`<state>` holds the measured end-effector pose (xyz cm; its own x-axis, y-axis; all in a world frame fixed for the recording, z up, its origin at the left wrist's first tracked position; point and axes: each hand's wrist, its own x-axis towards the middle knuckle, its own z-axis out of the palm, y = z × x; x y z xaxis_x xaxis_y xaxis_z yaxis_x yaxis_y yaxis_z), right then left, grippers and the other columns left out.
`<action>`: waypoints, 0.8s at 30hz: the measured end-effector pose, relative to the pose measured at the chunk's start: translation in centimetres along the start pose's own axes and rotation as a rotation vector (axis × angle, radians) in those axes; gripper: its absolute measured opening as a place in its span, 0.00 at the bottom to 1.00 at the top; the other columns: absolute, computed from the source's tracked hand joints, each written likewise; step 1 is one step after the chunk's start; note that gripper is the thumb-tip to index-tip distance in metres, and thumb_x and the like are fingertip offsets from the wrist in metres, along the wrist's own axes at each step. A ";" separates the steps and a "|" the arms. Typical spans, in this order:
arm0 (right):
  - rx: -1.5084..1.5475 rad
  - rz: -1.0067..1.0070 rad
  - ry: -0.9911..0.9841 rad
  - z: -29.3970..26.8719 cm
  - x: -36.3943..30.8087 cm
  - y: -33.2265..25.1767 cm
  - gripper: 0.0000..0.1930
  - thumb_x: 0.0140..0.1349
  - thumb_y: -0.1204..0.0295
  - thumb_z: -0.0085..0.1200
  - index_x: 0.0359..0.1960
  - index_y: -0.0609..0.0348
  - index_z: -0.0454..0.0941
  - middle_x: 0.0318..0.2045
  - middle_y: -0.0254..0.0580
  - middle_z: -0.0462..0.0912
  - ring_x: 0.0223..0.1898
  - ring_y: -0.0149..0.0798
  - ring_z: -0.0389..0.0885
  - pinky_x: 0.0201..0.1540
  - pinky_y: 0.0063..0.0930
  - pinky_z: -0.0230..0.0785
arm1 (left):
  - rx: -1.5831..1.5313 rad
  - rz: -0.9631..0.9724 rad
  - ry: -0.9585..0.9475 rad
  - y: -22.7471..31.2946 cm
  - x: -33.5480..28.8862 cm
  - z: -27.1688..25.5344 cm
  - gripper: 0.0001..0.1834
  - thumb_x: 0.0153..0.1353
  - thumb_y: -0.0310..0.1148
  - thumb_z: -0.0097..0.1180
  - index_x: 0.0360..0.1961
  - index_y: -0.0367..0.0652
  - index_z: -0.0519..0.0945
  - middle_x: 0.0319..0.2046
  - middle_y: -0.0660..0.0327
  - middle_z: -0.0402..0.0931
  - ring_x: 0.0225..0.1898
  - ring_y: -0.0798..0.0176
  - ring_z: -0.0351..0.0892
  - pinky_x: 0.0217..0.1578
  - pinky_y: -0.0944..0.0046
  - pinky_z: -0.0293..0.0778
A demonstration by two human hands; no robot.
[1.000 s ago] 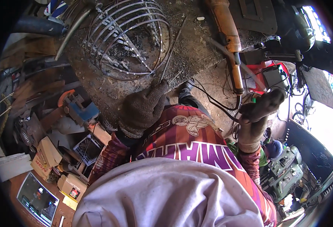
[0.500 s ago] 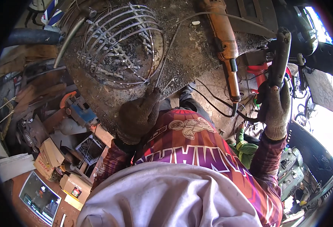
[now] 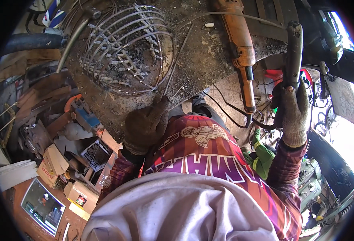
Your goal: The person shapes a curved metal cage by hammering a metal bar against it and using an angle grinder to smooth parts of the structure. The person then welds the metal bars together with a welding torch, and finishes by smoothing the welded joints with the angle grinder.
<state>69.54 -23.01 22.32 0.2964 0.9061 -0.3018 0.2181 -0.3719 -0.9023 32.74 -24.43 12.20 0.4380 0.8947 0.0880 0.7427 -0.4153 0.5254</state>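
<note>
Right hand at 3 o'clock, gloved. Fingers clamped round the lower end of a dark holder, which stands up toward 2 o'clock. From its top end a curved rod arcs across at 12 to 1 o'clock, free end near the cage, passing over the grinder as seen from here.

Left hand just off centre at 9 o'clock, gloved and dark. Fingertips look closed on the lower end of a thin rod slanting up toward 12; exact grip is in shadow. Short stick, pale at the tip, pokes out beside it; can't tell if it's pinched too.

Cage of bent metal rods sits on the bench at 11 o'clock, pale lattice strips running across the hoops. Dark grit around it.

Orange grinder at 1 o'clock, tail end past the bench edge toward the person. Black cable loops below it. Small white lump between cage and grinder. Hammer at 10, angled beside the cage.

Off the bench: blue-and-orange tool at 9, plastic crate at 8, co-worker in green at 4.
</note>
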 end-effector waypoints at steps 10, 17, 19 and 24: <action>-0.103 0.040 -0.015 0.2 0.7 -1.1 0.25 0.72 0.60 0.56 0.63 0.64 0.69 0.33 0.34 0.81 0.28 0.23 0.78 0.29 0.17 0.71 | 0.020 0.040 -0.011 0.5 0.3 -0.2 0.23 0.62 0.32 0.62 0.59 0.43 0.80 0.31 0.52 0.84 0.26 0.53 0.82 0.24 0.55 0.74; -0.105 0.081 -0.003 0.1 0.8 -0.5 0.28 0.76 0.54 0.49 0.67 0.63 0.70 0.32 0.32 0.79 0.27 0.23 0.75 0.31 0.20 0.69 | -0.304 -0.253 0.051 2.4 0.8 -1.4 0.19 0.59 0.28 0.64 0.52 0.39 0.84 0.40 0.57 0.88 0.32 0.57 0.86 0.33 0.58 0.79; 0.052 -0.046 -0.007 -0.2 1.0 0.5 0.24 0.77 0.57 0.46 0.64 0.62 0.71 0.33 0.33 0.79 0.28 0.24 0.75 0.31 0.20 0.67 | 0.067 0.006 0.016 1.0 0.3 -0.5 0.20 0.62 0.32 0.62 0.55 0.39 0.82 0.34 0.57 0.86 0.28 0.54 0.83 0.31 0.56 0.78; 0.069 -0.068 0.077 -0.2 0.5 -0.5 0.17 0.76 0.59 0.48 0.54 0.61 0.73 0.33 0.34 0.80 0.28 0.24 0.74 0.30 0.20 0.66 | 0.126 -0.065 -0.125 0.7 0.3 -0.7 0.21 0.65 0.34 0.59 0.58 0.39 0.80 0.18 0.57 0.75 0.18 0.52 0.75 0.22 0.51 0.70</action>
<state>69.78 -22.38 22.67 0.3546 0.9096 -0.2167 0.1766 -0.2927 -0.9397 33.03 -24.34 13.13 0.4407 0.8961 -0.0523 0.8254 -0.3816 0.4161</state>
